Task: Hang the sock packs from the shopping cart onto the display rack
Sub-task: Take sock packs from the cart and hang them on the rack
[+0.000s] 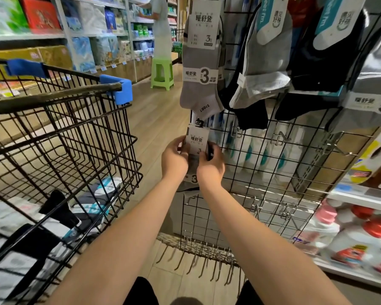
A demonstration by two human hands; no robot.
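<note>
In the shopping cart (59, 137) on the left, several sock packs (90, 201) are lying, so much work is left. In the middle, the left hand (174, 157) and right hand (210, 166) both grip one sock pack (197, 139) by its card, at the display rack (262, 164). Some packs already hang above, and empty hooks (277, 137) wait on the right.

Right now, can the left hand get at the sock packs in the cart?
Probably not yet: the left hand grips the sock pack at the wire rack. Once released, the cart sits open-topped beside it, sock packs unobstructed.
</note>
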